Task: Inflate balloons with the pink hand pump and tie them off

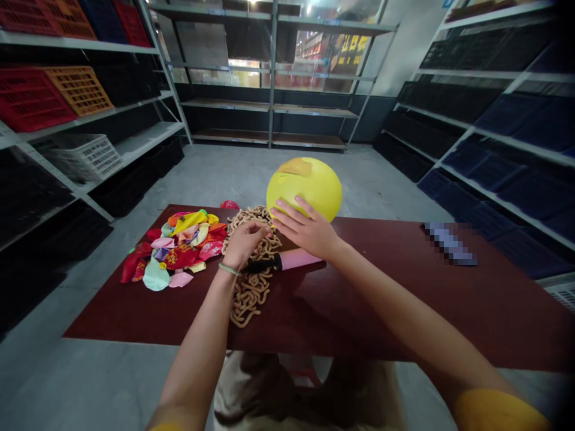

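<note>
An inflated yellow balloon [309,188] is held above the far edge of the table, with a darker print on its upper side. My right hand [308,230] lies against the balloon's near side, fingers stretched and spread. Thumb and fingertips of my left hand [247,239] are pinched together at the balloon's lower left, where its neck seems to be; the neck itself is mostly hidden. Beneath my hands lies a pink tube with a black end [300,258], like a balloon pump. It rests partly over a heap of tan, curly strands [249,299].
Many colourful deflated balloons [179,248] are piled on the left of the dark red table [368,299]. A pixelated flat object [450,243] lies at the right. A round red thing [229,205] shows at the far edge. Shelves with crates [76,90] stand around.
</note>
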Action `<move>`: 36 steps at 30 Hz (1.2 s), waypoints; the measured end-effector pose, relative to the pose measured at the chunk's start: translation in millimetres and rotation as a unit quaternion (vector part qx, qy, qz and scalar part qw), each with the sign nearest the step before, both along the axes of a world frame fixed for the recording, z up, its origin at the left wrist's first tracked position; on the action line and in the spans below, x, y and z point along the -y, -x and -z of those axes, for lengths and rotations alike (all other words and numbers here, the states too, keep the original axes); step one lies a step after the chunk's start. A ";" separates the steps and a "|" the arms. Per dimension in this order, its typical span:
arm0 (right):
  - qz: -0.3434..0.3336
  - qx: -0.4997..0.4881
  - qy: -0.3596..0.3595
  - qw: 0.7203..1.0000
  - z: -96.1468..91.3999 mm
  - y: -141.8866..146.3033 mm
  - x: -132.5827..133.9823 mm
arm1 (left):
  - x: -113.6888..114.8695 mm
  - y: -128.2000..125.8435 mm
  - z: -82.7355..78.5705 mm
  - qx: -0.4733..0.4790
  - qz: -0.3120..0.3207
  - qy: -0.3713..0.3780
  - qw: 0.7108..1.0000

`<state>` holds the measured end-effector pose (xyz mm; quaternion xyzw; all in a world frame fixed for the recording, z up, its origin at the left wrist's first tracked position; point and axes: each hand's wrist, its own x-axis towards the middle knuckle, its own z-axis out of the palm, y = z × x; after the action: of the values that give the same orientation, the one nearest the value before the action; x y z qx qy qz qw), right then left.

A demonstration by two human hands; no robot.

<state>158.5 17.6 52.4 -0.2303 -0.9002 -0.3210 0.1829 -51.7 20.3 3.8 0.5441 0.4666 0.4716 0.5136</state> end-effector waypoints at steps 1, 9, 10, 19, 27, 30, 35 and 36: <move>-0.001 -0.002 0.004 1.000 1.5 2.5 0.7 | -2.4 2.0 2.8 -0.016 -0.030 -0.020 0.999; 0.041 -0.040 0.221 0.974 24.3 20.8 16.3 | -13.1 13.8 18.6 -0.198 -0.134 -0.097 0.966; 0.037 -0.063 0.261 0.962 25.4 26.8 19.9 | -12.9 14.1 18.2 -0.201 -0.137 -0.096 0.965; -0.053 -0.017 0.411 0.910 50.3 57.3 71.0 | -14.9 17.6 14.7 -0.141 -0.079 -0.071 0.984; -0.012 -0.081 0.339 0.937 82.6 41.5 85.8 | -11.8 10.8 14.4 -0.122 -0.036 -0.068 0.989; 0.002 -0.117 0.382 0.917 65.3 33.5 84.9 | -9.6 6.2 13.4 -0.112 -0.022 -0.067 0.991; 0.067 -0.236 0.422 0.873 14.0 2.1 72.2 | -5.3 -2.1 11.9 -0.119 -0.008 -0.061 0.991; 0.069 -0.245 0.429 0.867 4.0 -4.5 68.4 | -4.8 -3.9 12.1 -0.120 -0.007 -0.064 0.991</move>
<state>163.0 -50.7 48.3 -0.4189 -0.8573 0.1519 0.2580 -47.8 25.0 -8.3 0.6248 0.4976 0.4358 0.4148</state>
